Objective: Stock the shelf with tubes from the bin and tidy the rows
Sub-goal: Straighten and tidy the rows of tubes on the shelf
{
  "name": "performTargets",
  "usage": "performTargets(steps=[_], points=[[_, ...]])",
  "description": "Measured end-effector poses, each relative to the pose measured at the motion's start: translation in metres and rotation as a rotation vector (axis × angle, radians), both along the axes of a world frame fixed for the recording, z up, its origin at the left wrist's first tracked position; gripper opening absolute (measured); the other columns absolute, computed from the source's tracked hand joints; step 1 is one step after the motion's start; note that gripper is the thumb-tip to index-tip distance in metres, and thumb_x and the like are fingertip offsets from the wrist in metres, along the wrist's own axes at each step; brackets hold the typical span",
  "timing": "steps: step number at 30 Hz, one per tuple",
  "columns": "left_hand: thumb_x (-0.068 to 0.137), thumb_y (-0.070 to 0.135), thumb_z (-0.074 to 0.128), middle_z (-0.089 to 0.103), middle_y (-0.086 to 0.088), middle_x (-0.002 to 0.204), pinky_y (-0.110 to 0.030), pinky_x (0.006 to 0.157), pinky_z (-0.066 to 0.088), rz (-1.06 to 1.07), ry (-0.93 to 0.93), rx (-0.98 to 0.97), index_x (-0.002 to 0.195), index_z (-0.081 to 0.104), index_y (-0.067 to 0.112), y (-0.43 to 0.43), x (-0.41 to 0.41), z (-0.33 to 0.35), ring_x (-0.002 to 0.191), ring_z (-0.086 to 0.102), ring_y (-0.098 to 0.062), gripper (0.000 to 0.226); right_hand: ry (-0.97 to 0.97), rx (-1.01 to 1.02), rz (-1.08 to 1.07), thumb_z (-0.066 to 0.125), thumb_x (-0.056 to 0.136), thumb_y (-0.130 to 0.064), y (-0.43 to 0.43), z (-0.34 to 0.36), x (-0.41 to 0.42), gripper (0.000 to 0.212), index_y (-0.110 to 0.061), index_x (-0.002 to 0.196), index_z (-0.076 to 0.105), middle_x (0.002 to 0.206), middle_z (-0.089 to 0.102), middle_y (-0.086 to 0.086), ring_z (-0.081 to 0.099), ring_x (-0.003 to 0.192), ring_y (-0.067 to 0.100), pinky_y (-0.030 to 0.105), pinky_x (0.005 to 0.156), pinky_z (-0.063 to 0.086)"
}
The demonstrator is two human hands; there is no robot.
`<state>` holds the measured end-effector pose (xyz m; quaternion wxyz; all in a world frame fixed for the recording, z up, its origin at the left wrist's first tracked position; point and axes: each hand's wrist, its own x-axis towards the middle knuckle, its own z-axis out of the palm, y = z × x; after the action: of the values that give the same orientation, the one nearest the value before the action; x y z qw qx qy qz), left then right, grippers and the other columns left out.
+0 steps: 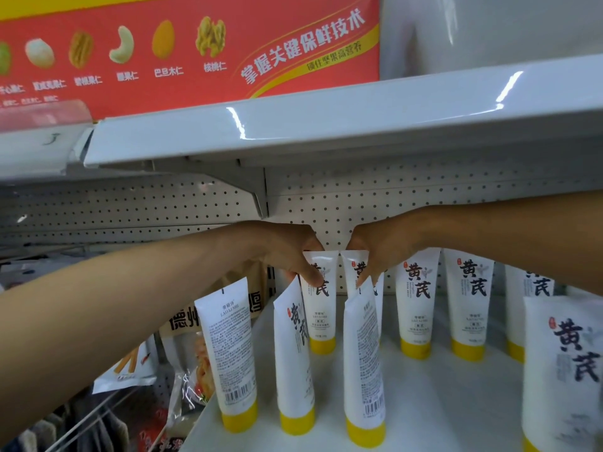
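White tubes with yellow caps stand cap-down on the white shelf (440,402). My left hand (287,252) pinches the top of a back-row tube (321,308). My right hand (381,252) pinches the top of the neighbouring back-row tube (354,272). In front stand three tubes: one (228,357) with its back label showing, one (293,363) leaning, and one (362,363) turned backwards. More tubes (416,305) (468,301) line the back row to the right. A large tube (561,370) is nearest at the right edge.
An upper white shelf (326,125) hangs low over my hands, with a red nut poster (182,50) above it. Pegboard backing (359,200) lies behind the tubes. Snack bags (182,347) hang to the left, below the shelf's left end.
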<state>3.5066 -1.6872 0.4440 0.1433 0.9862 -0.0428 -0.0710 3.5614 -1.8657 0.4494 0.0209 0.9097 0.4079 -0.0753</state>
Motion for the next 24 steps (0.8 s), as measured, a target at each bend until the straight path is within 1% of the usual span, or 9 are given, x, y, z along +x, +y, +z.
performTargets(steps=[1,3,6,8,11,15,18,21,24], points=[[0.078,0.029,0.080,0.073,0.000,0.108,-0.035,0.086,0.058,0.005,0.031,0.009,0.113,0.069,0.014,0.000,0.001,0.000,0.089,0.071,-0.013,0.039,-0.030,0.026,-0.012,0.083,0.069,-0.037,0.001,0.000,0.002,0.048,-0.020,0.110,0.066,0.098,0.066,-0.002,0.060,0.087,0.016,0.032,0.080,0.050],[0.062,0.045,0.088,0.074,-0.001,0.106,-0.046,0.089,0.056,0.019,0.087,0.005,0.103,0.073,0.022,0.008,0.014,-0.005,0.093,0.072,-0.021,0.049,-0.080,0.064,-0.010,0.084,0.065,-0.040,0.003,-0.001,0.006,0.051,-0.023,0.110,0.067,0.098,0.064,-0.001,0.057,0.086,0.018,0.035,0.080,0.049],[0.054,0.051,0.087,0.073,-0.002,0.107,-0.051,0.089,0.055,0.031,0.063,-0.006,0.095,0.071,0.031,0.024,0.036,-0.009,0.102,0.069,-0.028,0.049,-0.003,0.064,0.014,0.081,0.073,-0.036,0.001,0.000,0.008,0.022,-0.026,0.087,0.066,0.084,0.066,-0.012,0.061,0.078,0.009,0.024,0.071,0.048],[0.062,0.047,0.084,0.072,-0.001,0.110,-0.047,0.089,0.057,0.032,-0.008,0.003,0.099,0.069,0.031,0.006,0.008,-0.001,0.102,0.069,-0.024,0.043,0.037,0.078,0.035,0.078,0.078,-0.034,-0.003,0.005,0.004,0.017,-0.027,0.085,0.064,0.083,0.068,-0.013,0.063,0.080,0.006,0.021,0.071,0.051],[0.080,0.035,0.076,0.071,0.004,0.112,-0.034,0.091,0.056,0.001,-0.069,0.003,0.115,0.067,0.021,-0.002,-0.009,0.006,0.103,0.067,-0.014,0.039,0.025,0.147,0.058,0.074,0.081,-0.033,-0.009,0.012,-0.002,0.034,-0.019,0.110,0.065,0.106,0.069,-0.007,0.064,0.099,0.010,0.029,0.091,0.053],[0.085,0.032,0.072,0.071,0.014,0.107,-0.021,0.095,0.049,-0.002,-0.234,-0.076,0.116,0.068,0.027,-0.005,-0.037,0.018,0.100,0.065,0.000,0.032,-0.005,0.299,0.036,0.072,0.084,-0.030,-0.022,0.023,-0.017,0.039,-0.021,0.121,0.061,0.115,0.063,-0.009,0.060,0.107,0.008,0.026,0.099,0.047],[0.083,0.032,0.074,0.072,0.014,0.102,-0.015,0.089,0.049,0.013,-0.413,-0.090,0.107,0.071,0.028,-0.003,-0.056,0.021,0.096,0.066,-0.001,0.024,-0.058,0.401,0.048,0.071,0.085,-0.027,-0.031,0.028,-0.034,0.034,-0.021,0.118,0.062,0.115,0.063,-0.009,0.060,0.108,0.007,0.023,0.097,0.046],[0.087,0.031,0.070,0.070,0.010,0.106,0.000,0.077,0.042,0.004,-0.624,-0.056,0.110,0.071,0.022,-0.007,-0.082,0.023,0.097,0.063,-0.001,0.025,-0.162,0.474,0.066,0.069,0.086,-0.028,-0.038,0.029,-0.056,0.031,-0.022,0.116,0.063,0.111,0.062,-0.014,0.058,0.106,0.004,0.018,0.092,0.043],[0.091,0.035,0.063,0.065,0.014,0.116,-0.001,0.078,0.034,0.024,-0.774,0.013,0.114,0.068,0.024,-0.013,-0.110,0.022,0.098,0.053,0.005,0.026,-0.261,0.555,0.070,0.067,0.087,-0.029,-0.045,0.028,-0.080,0.033,-0.021,0.119,0.062,0.111,0.060,-0.015,0.057,0.107,0.003,0.016,0.092,0.040]])
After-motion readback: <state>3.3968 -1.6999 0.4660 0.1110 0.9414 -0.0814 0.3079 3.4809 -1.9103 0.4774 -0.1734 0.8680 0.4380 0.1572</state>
